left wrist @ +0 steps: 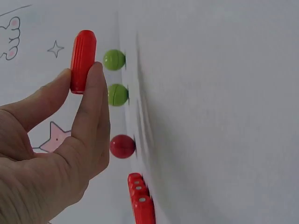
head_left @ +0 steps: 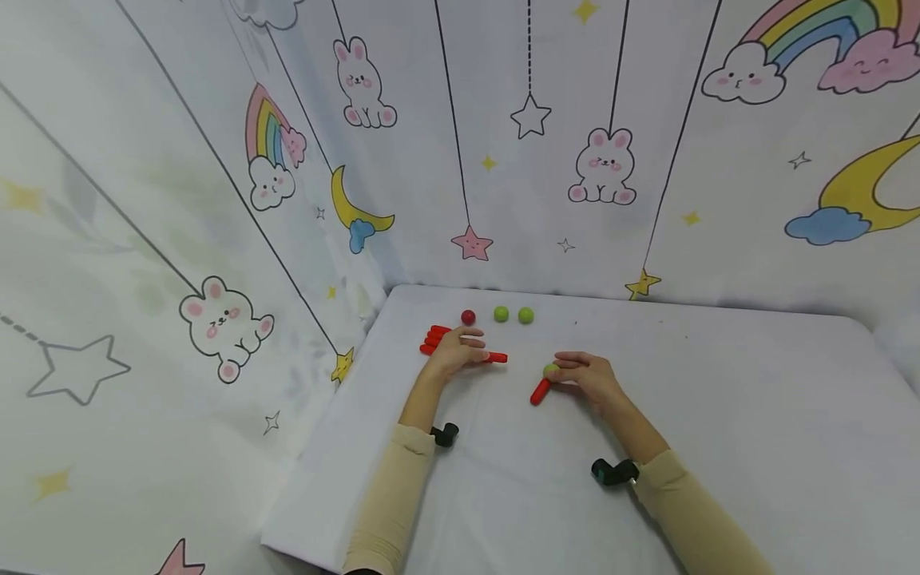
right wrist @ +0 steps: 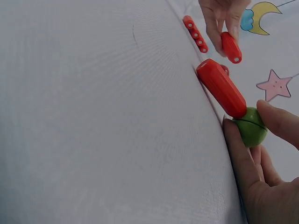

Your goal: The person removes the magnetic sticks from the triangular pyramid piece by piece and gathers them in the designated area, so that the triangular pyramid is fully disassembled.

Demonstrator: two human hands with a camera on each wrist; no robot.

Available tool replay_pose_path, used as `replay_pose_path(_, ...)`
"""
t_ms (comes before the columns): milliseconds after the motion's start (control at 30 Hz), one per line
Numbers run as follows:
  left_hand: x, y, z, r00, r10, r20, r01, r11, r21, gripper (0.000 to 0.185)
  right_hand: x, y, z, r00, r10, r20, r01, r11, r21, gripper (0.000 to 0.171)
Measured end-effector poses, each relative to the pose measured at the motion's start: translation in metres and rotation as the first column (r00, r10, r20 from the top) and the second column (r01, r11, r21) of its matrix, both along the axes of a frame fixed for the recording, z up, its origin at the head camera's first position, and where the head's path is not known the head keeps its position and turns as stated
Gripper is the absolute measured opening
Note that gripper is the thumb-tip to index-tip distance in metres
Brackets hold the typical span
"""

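From the head view I see my right hand (head_left: 591, 378) pinching a green ball (head_left: 549, 369) between thumb and fingertips, with a red stick (head_left: 540, 391) already butted against it. That stick's long axis runs from the ball down toward 7 o'clock, and its free end rests on the white table (head_left: 719, 415). My left hand (head_left: 454, 351) has thumb and forefinger clamped on a second red stick (head_left: 496, 357), whose free end points at roughly 3 o'clock, straight toward the ball. The two are near but apart, with bare cloth between them. In the right wrist view the ball (right wrist: 251, 127) shows a seam line (whether it has an open socket facing the left hand I cannot tell). The left hand is plainly the nearer one to the row of spare red sticks (head_left: 434, 339), which lies just beside it at 10 o'clock. A red ball (head_left: 468, 317) and two green balls (head_left: 513, 315) sit beyond at 12 o'clock, near the back wall.
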State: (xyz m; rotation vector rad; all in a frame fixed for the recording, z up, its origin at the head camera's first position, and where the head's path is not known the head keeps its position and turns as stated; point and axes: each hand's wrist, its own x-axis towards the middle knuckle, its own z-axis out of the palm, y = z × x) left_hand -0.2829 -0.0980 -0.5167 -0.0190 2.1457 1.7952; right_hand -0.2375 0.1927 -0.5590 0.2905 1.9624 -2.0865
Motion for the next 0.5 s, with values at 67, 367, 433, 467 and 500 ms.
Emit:
replay_pose_path(67, 0.001, -0.008, 0.002, 1.000, 0.013, -0.025, -0.013, 1.000, 0.011, 0.060, 0.000, 0.000, 0.001, 1.000, 0.010, -0.003, -0.010, 1.000, -0.008, 0.063)
replay_pose_path(367, 0.006, -0.042, 0.007, 0.997, 0.040, -0.070, -0.031, 0.993, 0.114, 0.059, 0.000, 0.001, 0.003, 1.000, 0.004, -0.011, -0.005, 0.999, -0.042, 0.063)
replay_pose_path(433, 0.008, -0.050, 0.007, 0.996, 0.057, -0.073, -0.048, 0.991, 0.121, 0.061, -0.001, 0.001, 0.002, 1.000, 0.009, -0.013, -0.010, 0.998, -0.059, 0.064)
replay_pose_path(467, 0.008, -0.055, 0.006, 0.995, 0.064, -0.076, -0.054, 0.991, 0.122, 0.062, -0.001, 0.001, 0.001, 1.000, 0.013, -0.013, -0.014, 0.998, -0.067, 0.065)
replay_pose_path(500, 0.009, -0.060, 0.006, 0.994, 0.070, -0.079, -0.060, 0.991, 0.116, 0.063, -0.001, 0.001, 0.001, 1.000, 0.014, -0.011, -0.015, 0.997, -0.075, 0.065)
